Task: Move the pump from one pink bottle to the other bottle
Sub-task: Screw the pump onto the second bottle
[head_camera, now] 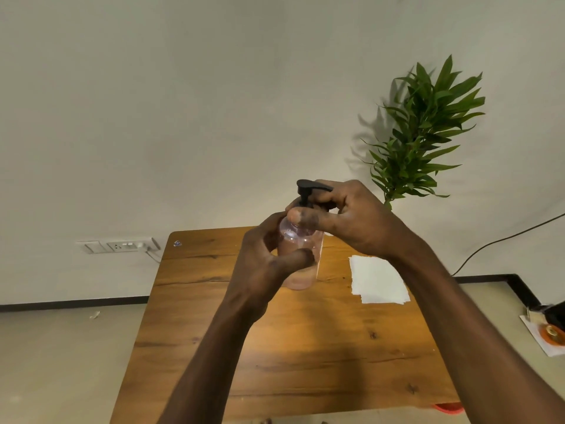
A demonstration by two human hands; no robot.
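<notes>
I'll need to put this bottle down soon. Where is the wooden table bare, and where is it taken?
Bare: the table's whole left side out to the sticker at the far corner, and the wide near stretch under the forearms. Taken: the paper sheet on the right; the middle far part, where the left hand and right hand hold the pink bottle and pump.

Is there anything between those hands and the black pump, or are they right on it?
Nothing visible stands between them. The right hand already has its fingers curled round the black pump at the neck, and the left hand grips the pink bottle beneath it. The second bottle cannot be made out for sure, so that path is unknown.
</notes>
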